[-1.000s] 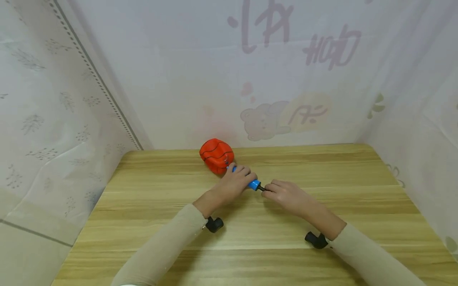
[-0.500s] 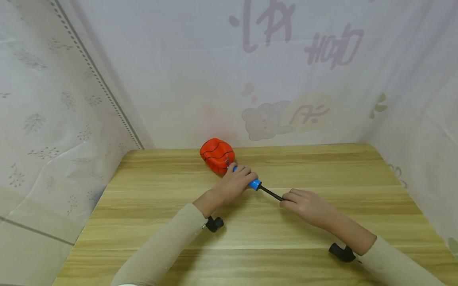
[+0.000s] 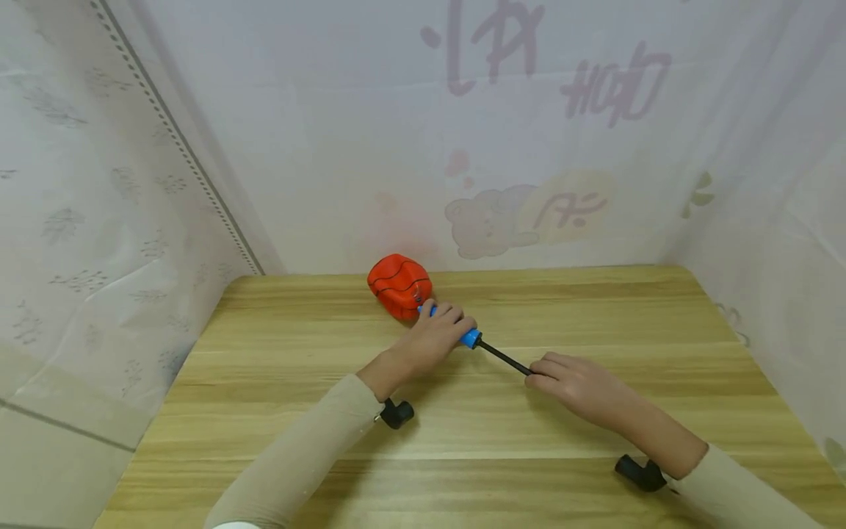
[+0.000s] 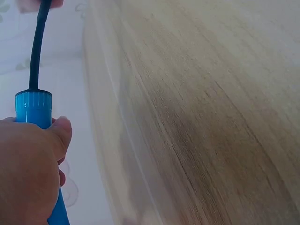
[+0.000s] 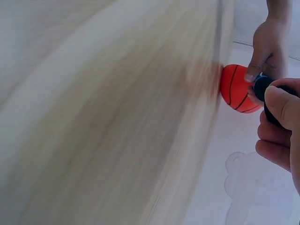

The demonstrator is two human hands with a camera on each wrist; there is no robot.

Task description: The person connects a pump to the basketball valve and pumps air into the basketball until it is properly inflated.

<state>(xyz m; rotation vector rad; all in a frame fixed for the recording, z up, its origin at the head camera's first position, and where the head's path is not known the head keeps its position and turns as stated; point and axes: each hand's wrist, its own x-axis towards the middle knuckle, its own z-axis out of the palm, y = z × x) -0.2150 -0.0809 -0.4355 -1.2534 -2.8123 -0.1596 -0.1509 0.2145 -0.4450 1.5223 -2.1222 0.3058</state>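
A soft, dented orange-red toy basketball (image 3: 396, 279) lies near the table's back edge. My left hand (image 3: 432, 334) wraps around the blue barrel of a hand pump (image 3: 471, 338), whose far end meets the ball. From the barrel a long stretch of black rod (image 3: 504, 357) sticks out toward my right hand (image 3: 575, 386). In the right wrist view, thumb and curled fingers hold the black handle (image 5: 273, 115) at the rod's end. The left wrist view shows the barrel's ribbed blue cap (image 4: 33, 105) above my left thumb. Fingers cover most of the barrel.
The wood-grain table (image 3: 423, 485) spreads around both hands. Behind it hangs a pale printed cloth (image 3: 330, 147), close to the ball. Black wrist mounts (image 3: 396, 414) stick out beneath both forearms.
My right hand has moved right and toward me, drawing the black rod far out of the barrel, with only a slight shift in the last half second. Left hand and ball stay nearly still.
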